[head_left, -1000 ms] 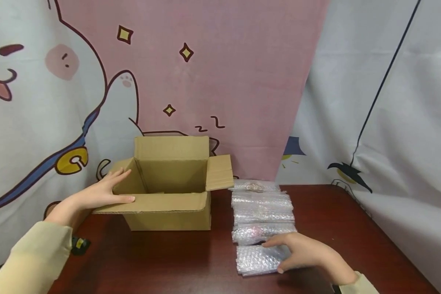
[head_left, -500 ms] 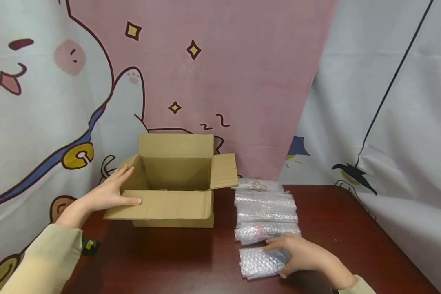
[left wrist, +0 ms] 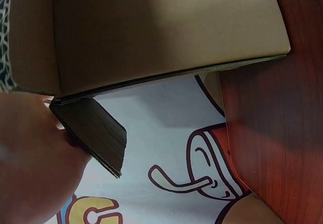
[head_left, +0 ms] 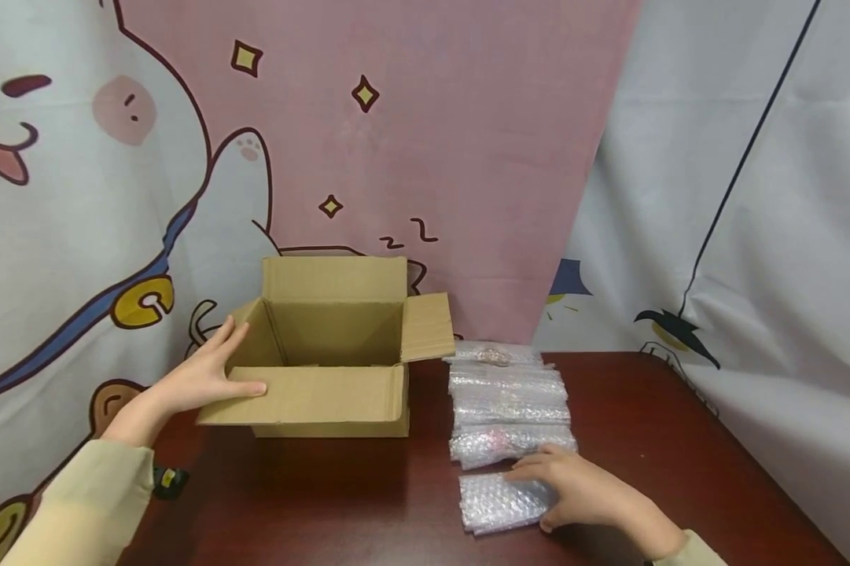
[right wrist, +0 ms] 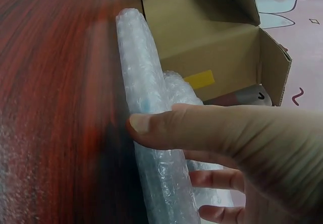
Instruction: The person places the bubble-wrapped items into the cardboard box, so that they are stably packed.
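- Cardboard box: upright on the dark red table; taken as the clock's centre in the head view, with 12 o'clock toward the backdrop.
- Flaps: back flap raised at 12 o'clock; right flap leaning outward at 3 o'clock; front flap folded outward toward 6 o'clock.
- Left hand: at 9 o'clock, on the box's corner. Fingers straight, apart from the thumb, against the left side; thumb laid on the front flap.
- Near bubble-wrapped packet: flat on the table at 4 o'clock.
- Right hand: between 3 and 4 o'clock, at that packet's right end. Thumb and fingers clamped across the packet, thumb on the near edge, fingertips at the far edge.
- Other bubble-wrapped packets: closely set in a row at 3 o'clock, just beyond the near one.
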The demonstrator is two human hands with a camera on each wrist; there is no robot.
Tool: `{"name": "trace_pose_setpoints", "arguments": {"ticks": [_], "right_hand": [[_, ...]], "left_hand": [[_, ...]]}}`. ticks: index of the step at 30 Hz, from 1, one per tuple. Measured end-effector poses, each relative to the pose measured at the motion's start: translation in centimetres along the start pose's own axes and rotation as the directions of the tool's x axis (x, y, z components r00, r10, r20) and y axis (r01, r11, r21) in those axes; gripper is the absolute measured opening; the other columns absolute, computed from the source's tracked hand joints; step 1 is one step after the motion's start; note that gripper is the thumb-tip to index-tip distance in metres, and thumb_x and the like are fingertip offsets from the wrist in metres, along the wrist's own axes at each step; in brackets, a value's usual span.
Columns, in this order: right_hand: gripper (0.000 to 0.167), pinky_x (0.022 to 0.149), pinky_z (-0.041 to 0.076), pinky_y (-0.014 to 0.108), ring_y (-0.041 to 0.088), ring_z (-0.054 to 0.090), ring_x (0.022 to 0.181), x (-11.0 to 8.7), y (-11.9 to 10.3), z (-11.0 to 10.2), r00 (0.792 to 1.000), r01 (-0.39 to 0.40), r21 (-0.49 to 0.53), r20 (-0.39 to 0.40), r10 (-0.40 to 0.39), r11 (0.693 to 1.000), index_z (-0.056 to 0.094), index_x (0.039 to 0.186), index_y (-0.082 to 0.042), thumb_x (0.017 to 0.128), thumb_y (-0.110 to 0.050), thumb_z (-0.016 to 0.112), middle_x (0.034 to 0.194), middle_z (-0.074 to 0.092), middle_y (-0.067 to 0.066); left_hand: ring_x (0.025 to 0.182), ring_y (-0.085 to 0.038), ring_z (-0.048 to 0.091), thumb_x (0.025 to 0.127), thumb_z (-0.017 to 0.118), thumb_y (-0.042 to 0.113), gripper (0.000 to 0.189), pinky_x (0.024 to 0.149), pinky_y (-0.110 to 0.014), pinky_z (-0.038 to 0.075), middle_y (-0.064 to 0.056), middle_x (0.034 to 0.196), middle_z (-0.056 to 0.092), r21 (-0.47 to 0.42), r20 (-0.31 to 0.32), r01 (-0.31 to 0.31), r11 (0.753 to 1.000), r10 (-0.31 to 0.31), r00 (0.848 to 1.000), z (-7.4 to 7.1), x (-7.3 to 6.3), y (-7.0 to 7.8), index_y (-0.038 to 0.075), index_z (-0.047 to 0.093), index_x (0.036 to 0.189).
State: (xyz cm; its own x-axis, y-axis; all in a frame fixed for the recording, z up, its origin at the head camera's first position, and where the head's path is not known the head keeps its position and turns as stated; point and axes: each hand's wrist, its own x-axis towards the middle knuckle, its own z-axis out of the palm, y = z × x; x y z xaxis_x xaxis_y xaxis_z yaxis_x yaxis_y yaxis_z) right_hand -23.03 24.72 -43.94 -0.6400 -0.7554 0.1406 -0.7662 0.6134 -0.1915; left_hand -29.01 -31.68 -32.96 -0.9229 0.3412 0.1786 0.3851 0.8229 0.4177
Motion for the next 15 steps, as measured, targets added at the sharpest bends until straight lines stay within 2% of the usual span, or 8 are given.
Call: {"name": "trace_pose_setpoints", "arguments": {"ticks": [6, 15], "right_hand": [[0.068, 0.088, 0.048, 0.039, 0.018, 0.055, 0.11, 0.1, 0.3, -0.5, 0.999, 0.051, 0.047, -0.017, -0.05, 0.998, 0.067, 0.124, -0.021, 0.059, -0.024, 0.088, 0.12, 0.064, -0.008], [0.068, 0.091, 0.049, 0.033, 0.012, 0.057, 0.114, 0.8, 0.0, -2.6, 0.999, 0.026, 0.166, 0.018, -0.029, 0.986, 0.066, 0.127, -0.022, 0.062, -0.019, 0.087, 0.124, 0.062, -0.008]], "left_hand": [[0.139, -0.055, 0.006, 0.078, 0.078, 0.045, 0.113, 0.101, -0.072, 0.018, -0.033, 0.156, 0.001, -0.006, -0.004, 0.01, 1.0, -0.01, 1.0, 0.0, 0.0, 0.2, -0.006, 0.011, 0.152], [0.14, -0.054, 0.005, 0.078, 0.077, 0.046, 0.114, 0.102, -0.071, 0.017, -0.033, 0.156, 0.0, -0.006, 0.004, 0.011, 1.0, -0.011, 1.0, 0.0, 0.0, 0.1, -0.007, 0.009, 0.152]]}}
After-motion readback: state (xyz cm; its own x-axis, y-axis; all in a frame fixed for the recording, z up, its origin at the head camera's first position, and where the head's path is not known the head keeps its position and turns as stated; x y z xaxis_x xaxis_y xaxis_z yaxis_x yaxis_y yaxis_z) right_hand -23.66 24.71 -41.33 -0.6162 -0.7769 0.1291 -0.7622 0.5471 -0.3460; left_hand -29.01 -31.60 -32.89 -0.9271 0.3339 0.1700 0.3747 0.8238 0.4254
